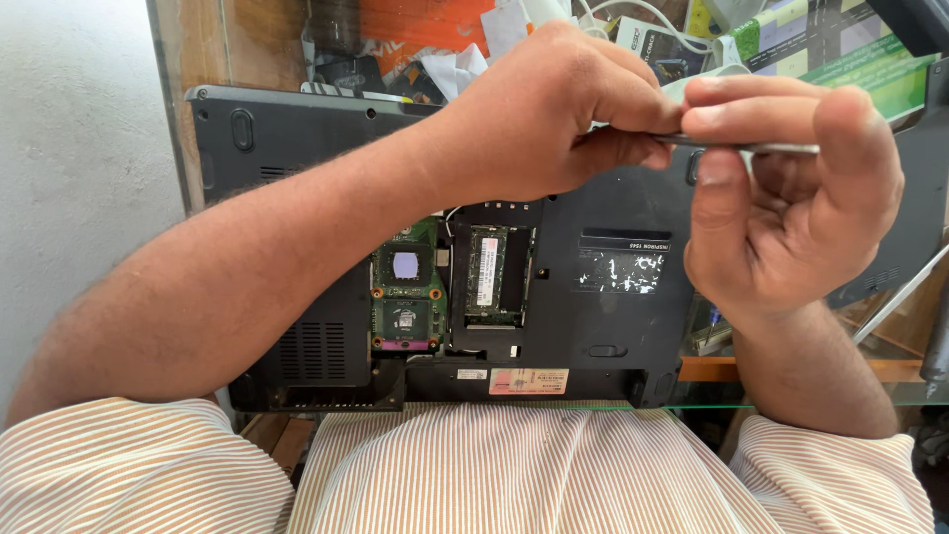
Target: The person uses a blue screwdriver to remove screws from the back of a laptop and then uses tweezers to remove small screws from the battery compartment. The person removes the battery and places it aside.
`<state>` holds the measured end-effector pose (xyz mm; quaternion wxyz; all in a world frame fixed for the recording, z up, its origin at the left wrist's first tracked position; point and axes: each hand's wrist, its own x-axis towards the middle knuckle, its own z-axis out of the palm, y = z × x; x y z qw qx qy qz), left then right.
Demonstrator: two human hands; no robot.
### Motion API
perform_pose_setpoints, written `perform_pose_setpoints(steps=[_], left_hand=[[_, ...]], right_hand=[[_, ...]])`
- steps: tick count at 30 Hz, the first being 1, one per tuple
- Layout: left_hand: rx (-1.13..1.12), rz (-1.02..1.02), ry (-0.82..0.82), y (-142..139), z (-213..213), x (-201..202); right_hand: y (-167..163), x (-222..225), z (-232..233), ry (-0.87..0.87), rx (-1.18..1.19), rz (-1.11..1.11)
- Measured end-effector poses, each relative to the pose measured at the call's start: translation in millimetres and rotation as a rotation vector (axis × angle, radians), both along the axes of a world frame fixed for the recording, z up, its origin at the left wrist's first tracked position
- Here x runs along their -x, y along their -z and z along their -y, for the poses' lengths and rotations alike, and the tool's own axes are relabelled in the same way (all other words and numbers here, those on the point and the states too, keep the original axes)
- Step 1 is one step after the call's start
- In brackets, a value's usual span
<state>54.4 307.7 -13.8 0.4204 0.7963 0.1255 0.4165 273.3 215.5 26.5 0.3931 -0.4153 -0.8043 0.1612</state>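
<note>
A black laptop lies upside down in front of me, its bottom cover off over a green circuit board and a memory module. Both hands hover above it, close together. My left hand is curled, with thumb and fingers pinching one end of a thin grey metal tool. My right hand grips the same tool between thumb and bent fingers. The tool's tip is hidden between the hands.
The laptop rests on a glass counter with a wooden frame. Papers, cables and small boxes clutter the area behind it. A white wall stands at the left. A metal rod leans at the right.
</note>
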Motion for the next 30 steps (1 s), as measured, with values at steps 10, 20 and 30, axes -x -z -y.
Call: perform_pose_setpoints(steps=[10, 20, 30], left_hand=[[0.063, 0.034, 0.046, -1, -4, 1], [0.226, 0.099, 0.275, 8, -13, 1], [0.055, -0.012, -0.113, -7, -3, 7]], right_hand=[[4, -2, 6, 0.057, 0.003, 0.106], [4, -6, 0, 0.022, 0.031, 0.067], [16, -6, 7, 0.112, 0.139, 0.060]])
